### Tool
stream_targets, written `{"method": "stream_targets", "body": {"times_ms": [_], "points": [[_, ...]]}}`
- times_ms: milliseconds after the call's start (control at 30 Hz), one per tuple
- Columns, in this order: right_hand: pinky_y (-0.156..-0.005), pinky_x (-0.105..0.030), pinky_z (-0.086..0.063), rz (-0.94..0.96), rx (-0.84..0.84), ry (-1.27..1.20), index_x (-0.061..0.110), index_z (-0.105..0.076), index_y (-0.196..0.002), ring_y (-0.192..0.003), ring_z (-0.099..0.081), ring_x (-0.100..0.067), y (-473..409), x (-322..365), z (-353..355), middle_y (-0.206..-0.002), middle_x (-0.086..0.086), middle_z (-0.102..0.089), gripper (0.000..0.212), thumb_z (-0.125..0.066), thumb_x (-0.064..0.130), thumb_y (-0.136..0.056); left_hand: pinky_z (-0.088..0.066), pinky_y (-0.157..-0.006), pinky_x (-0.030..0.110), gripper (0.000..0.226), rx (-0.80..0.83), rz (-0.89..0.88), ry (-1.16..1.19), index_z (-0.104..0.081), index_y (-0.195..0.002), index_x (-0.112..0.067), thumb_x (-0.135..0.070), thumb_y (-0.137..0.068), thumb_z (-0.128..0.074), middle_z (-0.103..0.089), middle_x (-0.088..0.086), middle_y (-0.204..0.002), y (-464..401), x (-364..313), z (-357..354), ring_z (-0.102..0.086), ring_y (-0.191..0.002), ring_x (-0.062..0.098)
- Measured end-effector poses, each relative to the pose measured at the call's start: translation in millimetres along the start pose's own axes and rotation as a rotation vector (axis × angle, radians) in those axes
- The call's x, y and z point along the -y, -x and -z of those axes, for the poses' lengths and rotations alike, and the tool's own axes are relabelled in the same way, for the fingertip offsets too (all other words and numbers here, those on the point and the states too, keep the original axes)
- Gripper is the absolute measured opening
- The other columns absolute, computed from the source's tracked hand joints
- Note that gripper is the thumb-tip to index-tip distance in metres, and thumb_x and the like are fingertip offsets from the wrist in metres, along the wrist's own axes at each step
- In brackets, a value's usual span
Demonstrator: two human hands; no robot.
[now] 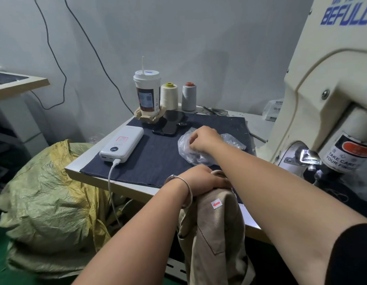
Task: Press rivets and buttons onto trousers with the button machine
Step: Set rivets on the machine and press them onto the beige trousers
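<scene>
Olive-green woven sack [45,202] slumped on the floor at far left, against the table edge [117,185]. On the table, a dark denim mat [154,153]; at its left a white power bank [122,146] with a white cable [110,182] running off the front edge. Behind it a lidded paper cup [147,93] with straw in a cardboard holder, then a cream thread cone [169,96] and a grey thread cone [188,96]. A black phone [170,124] lies flat on the mat just in front of the cup. Left hand [201,178], bangle at wrist, fingers curled over the bunched top of the tan trousers [217,233], pressing them at the table's near edge; the trousers hang down below, a small red-arrow sticker [216,204] on them. Right hand [203,139] reaches across above the left, fingers bent into a crumpled clear plastic bag [190,151] on the mat, pinching it; contents too blurred to tell. Cream button machine [326,95] stands at far right, well apart from the trousers, the right forearm crossing between.
</scene>
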State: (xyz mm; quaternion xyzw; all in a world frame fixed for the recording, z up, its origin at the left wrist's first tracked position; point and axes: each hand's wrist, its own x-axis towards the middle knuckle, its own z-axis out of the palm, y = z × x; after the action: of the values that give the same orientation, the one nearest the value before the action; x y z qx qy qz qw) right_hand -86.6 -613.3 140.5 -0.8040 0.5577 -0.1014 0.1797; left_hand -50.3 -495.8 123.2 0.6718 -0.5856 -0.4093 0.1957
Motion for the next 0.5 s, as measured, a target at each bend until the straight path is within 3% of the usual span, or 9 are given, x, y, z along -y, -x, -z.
{"method": "stream_targets", "body": {"times_ms": [100, 200, 367, 500], "points": [[-0.092, -0.032, -0.050, -0.001, 0.067, -0.063, 0.027, -0.064, -0.068, -0.110, -0.057, -0.028, 0.7, 0.6, 4.3, -0.106, -0.002, -0.067, 0.019, -0.058, 0.015, -0.081, -0.047, -0.073, 0.030, 0.032, -0.013, 0.001, 0.005, -0.066, -0.074, -0.022, -0.054, -0.076, -0.072, -0.066, -0.003, -0.079, -1.2, 1.2, -0.1, -0.059, -0.077, 0.011], [-0.090, -0.033, -0.052, -0.020, 0.074, -0.083, 0.027, -0.064, -0.060, -0.104, -0.062, -0.028, 1.9, 0.3, 6.5, -0.104, -0.004, -0.069, 0.024, -0.063, 0.008, -0.075, -0.048, -0.076, 0.029, 0.034, -0.013, 0.001, -0.002, -0.069, -0.080, -0.021, -0.055, -0.076, -0.072, -0.068, -0.002, -0.085, -2.5, 1.8, -0.3, -0.060, -0.080, 0.012], [-0.086, -0.031, -0.051, -0.058, 0.008, -0.063, 0.024, -0.073, -0.085, -0.105, -0.060, -0.028, -0.6, 2.9, 0.2, -0.110, -0.007, -0.067, 0.019, -0.063, 0.013, -0.073, -0.046, -0.070, 0.027, 0.030, 0.007, 0.013, 0.004, -0.065, -0.078, -0.022, -0.051, -0.078, -0.071, -0.065, -0.004, -0.080, -0.4, 0.6, 0.3, -0.058, -0.077, 0.011], [-0.087, -0.031, -0.049, -0.051, -0.082, -0.057, 0.030, -0.069, -0.075, -0.117, -0.048, -0.025, -0.4, 0.7, 1.9, -0.116, -0.003, -0.059, 0.018, -0.062, 0.015, -0.080, -0.047, -0.075, 0.028, 0.035, -0.014, 0.017, -0.004, -0.069, -0.085, -0.019, -0.053, -0.077, -0.072, -0.069, -0.001, -0.088, -0.8, 0.2, 0.4, -0.060, -0.083, 0.013]]}}
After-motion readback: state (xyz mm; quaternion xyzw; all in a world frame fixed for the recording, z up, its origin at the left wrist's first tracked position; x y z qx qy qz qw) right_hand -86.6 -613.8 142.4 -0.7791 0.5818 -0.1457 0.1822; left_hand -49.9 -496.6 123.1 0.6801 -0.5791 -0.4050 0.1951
